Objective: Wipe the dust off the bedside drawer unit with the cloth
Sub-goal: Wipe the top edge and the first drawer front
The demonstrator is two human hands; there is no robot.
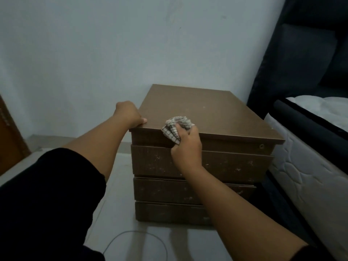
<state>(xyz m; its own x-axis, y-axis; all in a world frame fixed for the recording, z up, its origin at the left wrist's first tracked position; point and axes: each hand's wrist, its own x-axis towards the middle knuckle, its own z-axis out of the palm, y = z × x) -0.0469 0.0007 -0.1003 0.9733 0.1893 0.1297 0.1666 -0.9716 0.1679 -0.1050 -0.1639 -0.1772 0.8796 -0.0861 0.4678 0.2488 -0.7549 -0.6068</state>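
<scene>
A brown bedside drawer unit (207, 113) with three drawer fronts stands against the pale wall. Its fronts carry pale dust specks. A bunched white checked cloth (177, 125) presses on the front edge of the top, wrapping down over the lip. My right hand (186, 147) grips that cloth from the front. My left hand (129, 114) clasps the top's front left corner, thumb on the surface.
A bed with a white quilted mattress (308, 166) and dark headboard (301, 53) stands close on the right of the unit. A thin cable (135, 234) loops on the pale floor in front. A brown wooden door (7, 136) edge shows at far left.
</scene>
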